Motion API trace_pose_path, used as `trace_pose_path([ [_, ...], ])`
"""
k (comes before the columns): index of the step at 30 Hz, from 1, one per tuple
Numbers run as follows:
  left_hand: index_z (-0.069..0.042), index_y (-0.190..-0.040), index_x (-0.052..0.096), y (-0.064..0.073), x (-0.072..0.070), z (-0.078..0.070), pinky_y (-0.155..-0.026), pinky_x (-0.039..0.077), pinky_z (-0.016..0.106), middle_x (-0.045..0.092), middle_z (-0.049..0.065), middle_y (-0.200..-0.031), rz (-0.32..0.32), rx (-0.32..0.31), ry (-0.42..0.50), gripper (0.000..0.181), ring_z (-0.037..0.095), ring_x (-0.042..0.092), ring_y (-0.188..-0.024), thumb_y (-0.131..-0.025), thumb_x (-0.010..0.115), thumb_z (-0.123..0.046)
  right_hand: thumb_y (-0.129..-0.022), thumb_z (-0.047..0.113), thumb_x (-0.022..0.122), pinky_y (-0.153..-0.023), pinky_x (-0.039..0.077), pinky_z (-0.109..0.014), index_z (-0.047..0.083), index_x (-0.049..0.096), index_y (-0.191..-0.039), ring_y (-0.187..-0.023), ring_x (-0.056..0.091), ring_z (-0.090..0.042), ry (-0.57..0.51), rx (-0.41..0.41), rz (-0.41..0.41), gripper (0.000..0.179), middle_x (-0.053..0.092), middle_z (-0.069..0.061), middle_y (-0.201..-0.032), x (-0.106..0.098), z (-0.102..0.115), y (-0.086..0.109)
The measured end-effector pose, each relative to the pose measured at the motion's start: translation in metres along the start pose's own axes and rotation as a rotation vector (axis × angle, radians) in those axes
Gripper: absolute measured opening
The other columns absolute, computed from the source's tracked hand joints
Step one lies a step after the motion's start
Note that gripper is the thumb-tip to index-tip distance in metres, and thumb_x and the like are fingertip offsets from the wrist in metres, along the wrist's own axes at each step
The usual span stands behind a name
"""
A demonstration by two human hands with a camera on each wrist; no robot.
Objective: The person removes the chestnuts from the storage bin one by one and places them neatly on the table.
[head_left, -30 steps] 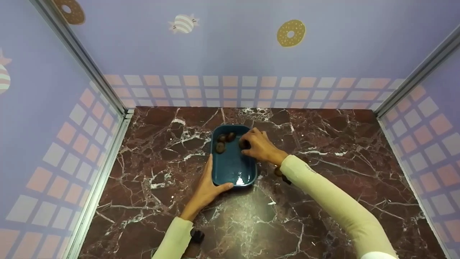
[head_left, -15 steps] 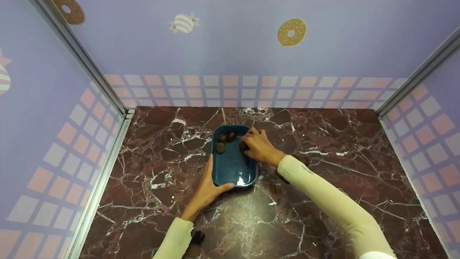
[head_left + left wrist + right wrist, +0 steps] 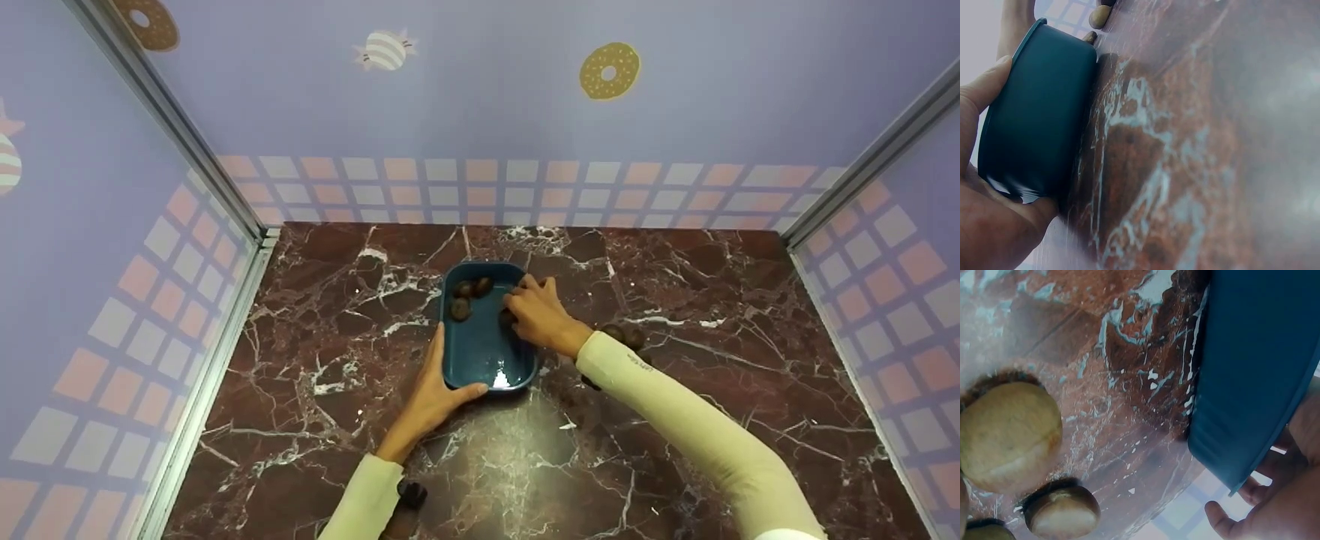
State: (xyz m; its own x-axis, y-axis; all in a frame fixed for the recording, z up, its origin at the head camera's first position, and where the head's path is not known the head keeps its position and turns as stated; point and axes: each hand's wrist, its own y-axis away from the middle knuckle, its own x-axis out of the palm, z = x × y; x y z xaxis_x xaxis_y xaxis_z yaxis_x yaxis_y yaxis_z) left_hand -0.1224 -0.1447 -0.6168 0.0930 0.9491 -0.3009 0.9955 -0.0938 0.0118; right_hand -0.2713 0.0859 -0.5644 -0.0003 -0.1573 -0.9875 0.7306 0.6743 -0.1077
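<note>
A deep blue rectangular dish stands on the marbled table. My left hand grips its near left corner, fingers along the left wall and thumb at the near edge. Inside the dish, 3 smooth brown rounded lumps lie toward the far left; their kind is unclear. My right hand reaches over the right rim with bent fingers and holds another brown lump, mostly hidden beneath them. The right wrist view shows the dish's outer wall and the fingers beyond the rim, but not that lump.
More lumps lie on the table right of the dish, partly behind the right sleeve; the right wrist view shows a large tan one and a smaller brown one. A patterned lilac wall closes off the back.
My right hand has shifted slightly nearer along the right side of the dish, with the lump under its fingers. The left hand and the dish have stayed in place.
</note>
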Motion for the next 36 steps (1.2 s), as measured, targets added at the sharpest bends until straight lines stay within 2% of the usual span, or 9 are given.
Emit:
trace_pose_path([
  [9, -0.013, -0.179, 0.003, 0.001, 0.001, 0.001, -0.134, 0.012, 0.058, 0.003, 0.018, -0.184, -0.014, -0.012, 0.003, 0.134, 0.037, 0.005, -0.170, -0.086, 0.098, -0.030, -0.089, 0.009, 0.085, -0.095, 0.044, -0.069, 0.005, 0.079, -0.105, -0.111, 0.059, -0.039, 0.013, 0.013, 0.050, 0.017, 0.077, -0.018, -0.106, 0.003, 0.004, 0.000],
  [17, -0.010, -0.179, 0.004, 0.001, 0.002, 0.000, -0.134, 0.014, 0.060, 0.005, 0.020, -0.184, -0.014, -0.001, 0.008, 0.134, 0.040, 0.007, -0.169, -0.085, 0.098, -0.029, -0.089, 0.014, 0.086, -0.097, 0.043, -0.070, 0.008, 0.078, -0.098, -0.109, 0.059, -0.037, -0.035, 0.003, 0.040, 0.014, 0.078, -0.016, -0.100, 0.001, 0.004, 0.004],
  [21, -0.012, -0.179, 0.004, 0.001, 0.001, -0.001, -0.134, 0.014, 0.062, 0.005, 0.020, -0.184, -0.013, -0.002, 0.001, 0.134, 0.040, 0.007, -0.169, -0.086, 0.098, -0.032, -0.088, 0.021, 0.088, -0.101, 0.041, -0.072, 0.011, 0.079, -0.099, -0.112, 0.059, -0.035, -0.091, -0.009, 0.029, 0.017, 0.078, -0.012, -0.098, -0.003, 0.002, 0.011],
  [27, -0.011, -0.179, 0.003, 0.000, 0.003, -0.002, -0.133, 0.014, 0.064, 0.003, 0.020, -0.184, 0.003, -0.006, -0.004, 0.132, 0.041, 0.004, -0.169, -0.087, 0.096, -0.034, -0.092, 0.025, 0.088, -0.111, 0.036, -0.072, 0.013, 0.084, -0.114, -0.122, 0.058, -0.034, -0.223, 0.012, -0.005, 0.025, 0.080, -0.009, -0.109, -0.015, 0.000, 0.027],
  [36, -0.012, -0.179, 0.004, 0.001, 0.000, 0.000, -0.133, 0.014, 0.065, 0.004, 0.019, -0.184, -0.006, -0.011, -0.014, 0.134, 0.041, 0.005, -0.169, -0.086, 0.097, -0.036, -0.089, 0.022, 0.090, -0.109, 0.038, -0.061, 0.007, 0.081, -0.119, -0.118, 0.058, -0.030, -0.437, 0.082, -0.149, 0.035, 0.078, -0.009, -0.115, -0.040, -0.012, 0.063],
])
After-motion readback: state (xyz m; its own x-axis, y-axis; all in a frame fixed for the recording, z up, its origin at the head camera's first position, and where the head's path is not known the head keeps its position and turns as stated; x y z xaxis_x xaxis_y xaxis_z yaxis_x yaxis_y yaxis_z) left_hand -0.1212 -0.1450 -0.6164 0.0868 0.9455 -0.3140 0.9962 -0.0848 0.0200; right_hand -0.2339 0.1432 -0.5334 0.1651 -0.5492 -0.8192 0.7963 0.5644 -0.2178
